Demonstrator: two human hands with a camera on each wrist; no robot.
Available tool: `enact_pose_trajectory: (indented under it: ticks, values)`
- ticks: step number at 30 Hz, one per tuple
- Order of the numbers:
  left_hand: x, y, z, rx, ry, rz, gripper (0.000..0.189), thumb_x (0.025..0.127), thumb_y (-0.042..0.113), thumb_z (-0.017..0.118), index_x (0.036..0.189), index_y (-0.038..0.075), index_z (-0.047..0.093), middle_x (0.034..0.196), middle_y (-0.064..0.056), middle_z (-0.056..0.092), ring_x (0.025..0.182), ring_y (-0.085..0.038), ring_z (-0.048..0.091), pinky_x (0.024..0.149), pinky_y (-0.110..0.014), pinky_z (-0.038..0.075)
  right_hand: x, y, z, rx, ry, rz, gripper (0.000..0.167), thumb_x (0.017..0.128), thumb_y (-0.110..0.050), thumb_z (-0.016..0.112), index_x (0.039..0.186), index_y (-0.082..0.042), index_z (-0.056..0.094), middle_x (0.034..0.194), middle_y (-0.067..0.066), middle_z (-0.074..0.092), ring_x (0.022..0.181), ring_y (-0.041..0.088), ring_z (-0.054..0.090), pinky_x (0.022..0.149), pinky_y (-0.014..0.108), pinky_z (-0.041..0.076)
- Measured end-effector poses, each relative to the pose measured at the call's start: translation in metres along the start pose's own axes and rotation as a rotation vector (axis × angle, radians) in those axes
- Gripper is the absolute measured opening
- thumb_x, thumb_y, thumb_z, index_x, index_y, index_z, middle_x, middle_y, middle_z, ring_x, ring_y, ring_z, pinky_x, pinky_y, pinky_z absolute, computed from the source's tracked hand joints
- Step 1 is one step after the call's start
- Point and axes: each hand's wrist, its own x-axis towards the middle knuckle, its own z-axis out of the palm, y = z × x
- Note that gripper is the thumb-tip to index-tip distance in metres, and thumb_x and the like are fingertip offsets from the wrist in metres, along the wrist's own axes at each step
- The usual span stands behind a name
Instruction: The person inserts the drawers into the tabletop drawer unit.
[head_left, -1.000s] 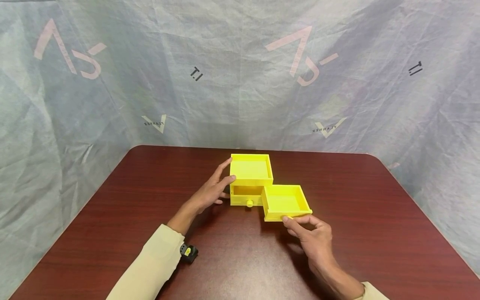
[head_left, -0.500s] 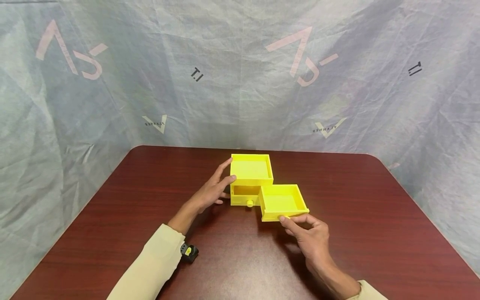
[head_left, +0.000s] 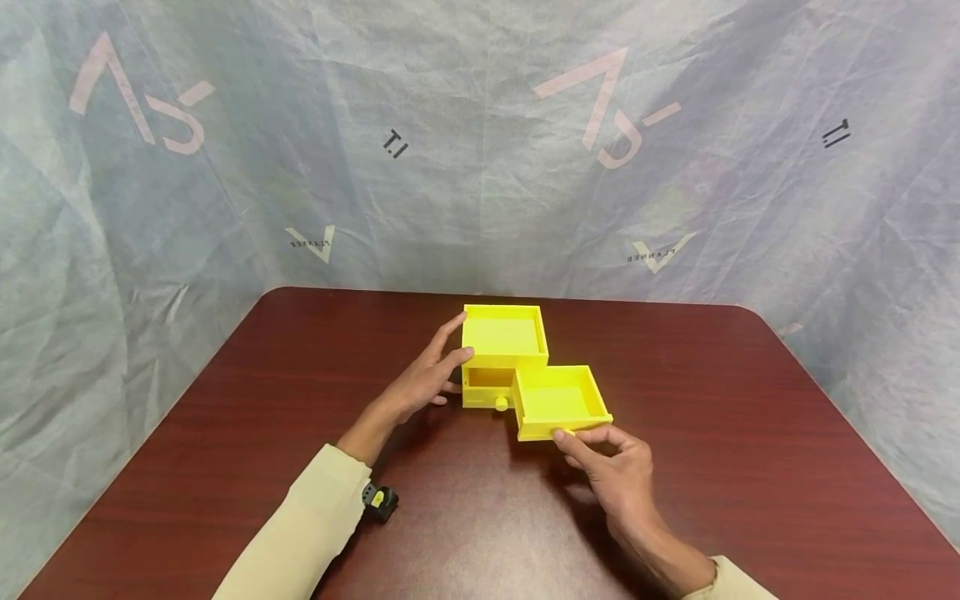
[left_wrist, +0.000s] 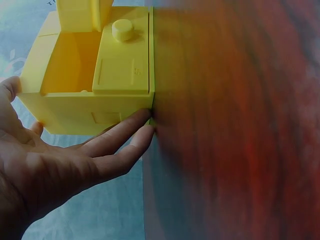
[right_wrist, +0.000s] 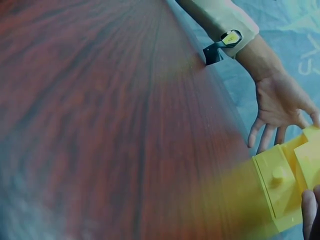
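A small yellow drawer cabinet (head_left: 505,332) with a shallow recessed top stands on the table. Its upper slot (left_wrist: 74,62) is hollow; below that, the lower drawer with a round knob (left_wrist: 123,30) sits pushed in. My left hand (head_left: 420,383) rests against the cabinet's left side, fingers spread and thumb at the top front edge. In front and to the right, a pulled-out yellow drawer (head_left: 558,396) has nothing inside. My right hand (head_left: 618,471) pinches it at the middle of its front, thumb uppermost. The drawer's left rear overlaps the slot's right part in the head view.
The dark red wooden table (head_left: 712,433) stretches around the cabinet. A grey printed cloth (head_left: 480,167) hangs behind and at both sides. A black wrist device (head_left: 380,502) is strapped at the left sleeve cuff.
My right hand has carried the drawer a little to the left, so it overlaps more of the cabinet's front. The left hand and the cabinet stay in place.
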Motion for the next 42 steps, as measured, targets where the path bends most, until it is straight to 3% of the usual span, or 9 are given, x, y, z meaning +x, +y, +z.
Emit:
enact_pose_trajectory:
  ticks: [17, 25, 38, 42]
  values:
    - [0.000, 0.001, -0.001, 0.022, 0.004, 0.002, 0.063, 0.098, 0.060, 0.048, 0.150, 0.061, 0.012, 0.162, -0.009, 0.020, 0.108, -0.042, 0.064, 0.087, -0.059, 0.050, -0.005, -0.001, 0.014, 0.007, -0.025, -0.032, 0.024, 0.070, -0.007, 0.091, 0.081, 0.005, 0.074, 0.086, 0.010, 0.071, 0.062, 0.023, 0.070, 0.061, 0.034, 0.058]
    - [0.002, -0.001, -0.001, 0.016, 0.011, -0.003, 0.062, 0.098, 0.061, 0.048, 0.149, 0.062, 0.013, 0.160, -0.012, 0.024, 0.107, -0.042, 0.065, 0.087, -0.060, 0.050, -0.005, 0.002, 0.020, -0.023, -0.041, -0.020, 0.024, 0.069, -0.011, 0.092, 0.081, 0.003, 0.076, 0.086, 0.009, 0.073, 0.066, 0.033, 0.071, 0.063, 0.037, 0.059]
    - [0.000, -0.001, -0.001, 0.010, 0.008, -0.005, 0.062, 0.098, 0.062, 0.048, 0.149, 0.063, 0.013, 0.161, -0.009, 0.022, 0.108, -0.042, 0.064, 0.088, -0.060, 0.049, -0.008, 0.000, 0.026, -0.062, -0.064, -0.031, 0.025, 0.069, -0.015, 0.093, 0.080, 0.001, 0.077, 0.076, 0.012, 0.073, 0.063, 0.030, 0.071, 0.062, 0.031, 0.057]
    - [-0.001, 0.000, -0.001, 0.002, 0.000, 0.012, 0.064, 0.099, 0.061, 0.047, 0.152, 0.058, 0.012, 0.162, -0.010, 0.018, 0.109, -0.044, 0.063, 0.088, -0.062, 0.048, -0.008, 0.002, 0.027, -0.074, -0.070, -0.037, 0.025, 0.069, -0.016, 0.093, 0.080, 0.000, 0.077, 0.077, 0.010, 0.074, 0.063, 0.029, 0.071, 0.062, 0.031, 0.057]
